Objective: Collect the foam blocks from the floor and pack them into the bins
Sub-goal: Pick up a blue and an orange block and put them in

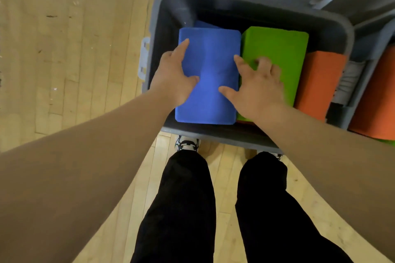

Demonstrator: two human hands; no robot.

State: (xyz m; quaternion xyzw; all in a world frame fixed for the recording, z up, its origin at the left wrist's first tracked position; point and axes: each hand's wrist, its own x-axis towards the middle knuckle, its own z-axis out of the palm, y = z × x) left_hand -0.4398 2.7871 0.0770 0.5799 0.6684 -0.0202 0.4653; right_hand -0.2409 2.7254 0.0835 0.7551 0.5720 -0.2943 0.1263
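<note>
A grey bin [256, 141] stands on the wooden floor in front of my feet. Inside it, a blue foam block [211, 96] lies flat on the left, with the edge of another blue block [205, 24] showing behind it. A green block [277, 47] sits beside it, and an orange block [318, 83] stands on the right. My left hand [173, 77] rests on the blue block's left edge, index finger and thumb straight on top; its other fingers are hidden. My right hand [256, 85] lies spread, thumb and index finger on the blue block, other fingers on the green one.
A second bin [372, 38] adjoins on the right and holds another orange block [376, 102]. A pale latch [144, 57] sticks out of the grey bin's left side. A wall base runs behind the bins. My legs and shoes are just below the near rim.
</note>
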